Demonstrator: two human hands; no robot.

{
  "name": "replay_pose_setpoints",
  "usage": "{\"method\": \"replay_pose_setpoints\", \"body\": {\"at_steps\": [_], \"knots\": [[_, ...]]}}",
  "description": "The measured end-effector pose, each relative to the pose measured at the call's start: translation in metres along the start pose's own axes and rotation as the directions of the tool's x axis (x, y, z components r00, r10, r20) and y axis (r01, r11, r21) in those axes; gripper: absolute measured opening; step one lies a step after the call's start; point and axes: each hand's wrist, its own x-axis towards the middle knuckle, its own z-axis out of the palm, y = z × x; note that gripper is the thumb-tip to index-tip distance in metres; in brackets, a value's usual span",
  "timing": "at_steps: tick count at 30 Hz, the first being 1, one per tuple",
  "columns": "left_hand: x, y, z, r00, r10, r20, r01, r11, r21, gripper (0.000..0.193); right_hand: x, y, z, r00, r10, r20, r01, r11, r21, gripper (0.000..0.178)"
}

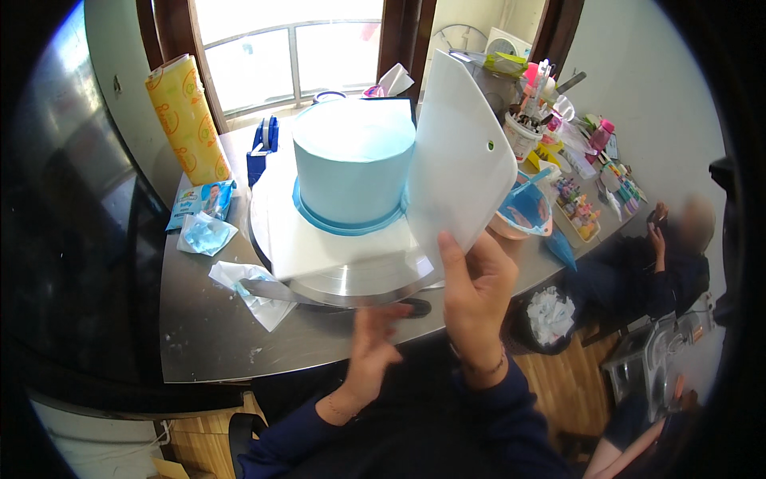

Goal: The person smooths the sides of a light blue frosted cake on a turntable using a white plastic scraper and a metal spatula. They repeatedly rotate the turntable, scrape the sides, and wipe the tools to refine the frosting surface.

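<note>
A round cake [351, 172] coated in light blue cream stands upright on a white square board [319, 255], which rests on a metal turntable [359, 283]. A large white plastic scraper [459, 160] stands on edge against the cake's right side. My right hand [483, 295] is closed on its lower edge, thumb in front. My left hand [367, 359] is at the turntable's near rim, fingers stretched out, somewhat blurred and holding nothing; whether they touch the rim I cannot tell. A spatula [271, 290] lies under the turntable's front edge, its blade across a smeared paper [255, 299].
On the steel table's left are a yellow tissue pack [187, 120], a blue wipes packet [199, 199] and crumpled paper. To the right stand a bowl of blue cream [523, 207], a tub of tools [523, 132] and small decorations [578, 207]. A bin [550, 315] and a seated person [662, 263] are beyond.
</note>
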Motion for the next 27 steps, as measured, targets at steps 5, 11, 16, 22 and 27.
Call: {"method": "replay_pose_setpoints", "body": {"at_steps": [5,11,16,22,27], "knots": [[0.0,-0.004,0.003,0.993,-0.083,-0.084,0.072,0.989,-0.132,0.067,0.0,-0.002,-0.002,0.999,-0.039,0.031,0.039,0.999,-0.02,0.02],[0.002,-0.003,-0.009,0.96,0.148,-0.239,-0.185,0.973,-0.137,0.07,-0.002,-0.007,-0.002,0.999,-0.042,0.021,0.042,0.999,-0.006,0.02],[-0.002,-0.006,-0.002,0.999,0.044,-0.001,-0.044,0.995,-0.088,0.078,-0.003,-0.009,-0.004,0.998,0.03,0.056,-0.03,1.0,-0.01,0.021],[0.003,0.005,-0.009,0.919,0.147,-0.365,-0.236,0.948,-0.213,0.069,-0.003,-0.009,-0.005,1.0,-0.01,0.029,0.01,1.0,-0.002,0.021],[-0.006,0.002,0.004,0.997,0.001,0.075,-0.006,0.998,0.062,0.071,-0.002,-0.007,-0.003,1.0,-0.018,0.021,0.018,1.0,0.0,0.021]]}}
